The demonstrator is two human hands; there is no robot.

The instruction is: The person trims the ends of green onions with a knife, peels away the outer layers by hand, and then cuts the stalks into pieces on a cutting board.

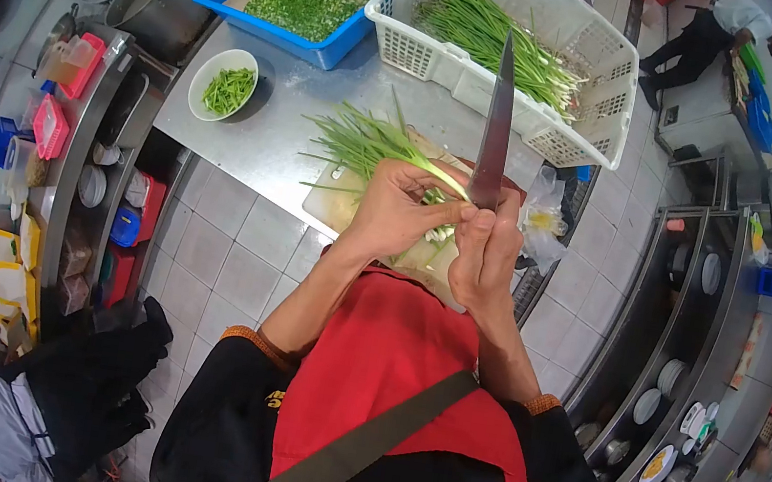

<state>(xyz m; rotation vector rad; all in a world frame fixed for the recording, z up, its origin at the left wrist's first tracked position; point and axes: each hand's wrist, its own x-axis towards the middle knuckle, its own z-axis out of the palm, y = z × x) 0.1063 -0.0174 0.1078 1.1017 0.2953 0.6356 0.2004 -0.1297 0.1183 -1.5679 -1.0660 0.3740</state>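
My right hand (489,246) is closed round the handle of a knife (496,128), its blade pointing up and away from me. My left hand (401,206) pinches a spring onion (449,181) by its pale end, close against the knife and my right fingers. Beneath my hands lies a cutting board (327,201), with a loose bunch of spring onions (356,136) across it, green tops to the left. White onion ends show partly below my hands. The knife handle is hidden in my grip.
On the steel table (273,131) stand a bowl of cut greens (227,91), a blue tub (328,53) of chopped greens and a white crate (403,46) of spring onions. A plastic bag (543,219) sits at right. Shelves flank both sides; other people are at lower left and upper right.
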